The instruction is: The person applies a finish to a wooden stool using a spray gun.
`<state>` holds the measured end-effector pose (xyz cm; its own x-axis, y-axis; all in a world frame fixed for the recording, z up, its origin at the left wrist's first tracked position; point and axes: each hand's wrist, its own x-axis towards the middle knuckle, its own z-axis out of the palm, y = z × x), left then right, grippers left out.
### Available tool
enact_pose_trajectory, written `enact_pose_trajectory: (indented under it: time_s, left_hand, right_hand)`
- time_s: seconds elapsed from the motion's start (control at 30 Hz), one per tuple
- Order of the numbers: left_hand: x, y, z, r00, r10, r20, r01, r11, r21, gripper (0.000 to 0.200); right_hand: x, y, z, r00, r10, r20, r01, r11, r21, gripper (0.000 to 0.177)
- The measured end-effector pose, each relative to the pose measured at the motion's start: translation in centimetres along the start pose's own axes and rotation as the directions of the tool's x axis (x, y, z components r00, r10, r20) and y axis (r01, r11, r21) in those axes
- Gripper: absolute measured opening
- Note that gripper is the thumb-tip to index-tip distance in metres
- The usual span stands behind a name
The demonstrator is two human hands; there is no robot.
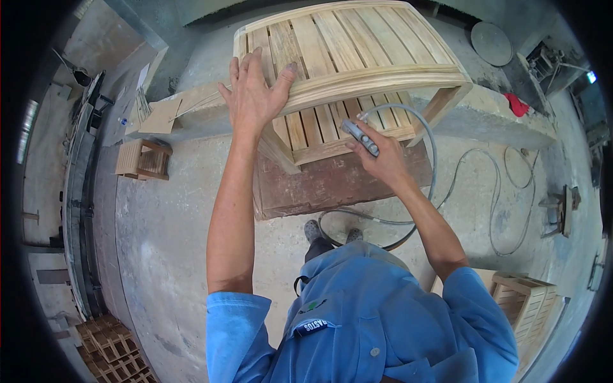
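A slatted pale-wood chair frame (pixel 357 45) lies tilted on a worn reddish workbench (pixel 332 182). My left hand (pixel 255 92) rests flat on the frame's curved rail, fingers spread, steadying it. My right hand (pixel 377 156) grips a small grey air tool (pixel 361 138) whose tip is against the lower slats of the frame. A grey hose (pixel 429 137) loops from the tool over the frame's edge and down to the floor.
A small slatted wooden piece (pixel 143 159) sits on the concrete floor at left. Another slatted piece (pixel 527 303) stands at lower right. Stacked wooden parts (pixel 115 345) lie at lower left. Hose coils (pixel 504 210) trail across the floor at right. A red cloth (pixel 516 104) lies on a ledge.
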<state>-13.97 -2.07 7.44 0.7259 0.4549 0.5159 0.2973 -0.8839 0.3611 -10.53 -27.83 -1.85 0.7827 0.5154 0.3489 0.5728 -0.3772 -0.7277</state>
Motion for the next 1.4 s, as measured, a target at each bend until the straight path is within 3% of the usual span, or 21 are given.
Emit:
enact_pose_trajectory:
  time_s: [0.27,0.67,1.17,1.2,1.27,1.4]
  left_hand:
    - [0.3,-0.4,0.2,1.0,0.02,-0.008,-0.02,1.0,0.007,0.091]
    - [0.5,-0.6,0.1,1.0,-0.016,0.012,0.015,0.999,0.049,0.092]
    - [0.5,-0.9,0.2,1.0,0.018,0.007,-0.018,1.0,0.024,0.093]
    - [0.5,-0.9,0.2,1.0,0.024,-0.004,-0.024,1.0,0.019,0.093]
    - [0.5,-0.8,0.3,0.999,0.029,-0.015,-0.029,1.0,0.011,0.093]
    - [0.6,-1.0,0.4,0.999,0.031,-0.027,-0.031,0.999,0.017,0.094]
  right_hand:
    - [-6.9,0.4,-1.4,0.981,0.054,0.186,-0.048,0.998,-0.033,0.051]
    - [2.3,2.2,0.4,0.998,0.0,-0.065,-0.003,0.998,-0.055,0.045]
    - [-5.5,0.3,-3.3,0.985,0.118,0.124,-0.108,0.991,-0.083,0.05]
    - [-6.3,0.5,-3.3,0.984,0.127,0.127,-0.117,0.99,-0.084,0.05]
    - [-7.3,1.1,-3.4,0.997,-0.006,0.079,0.01,0.999,-0.044,0.051]
    - [-7.7,1.3,-3.4,0.998,0.041,0.05,-0.04,0.999,-0.017,0.048]
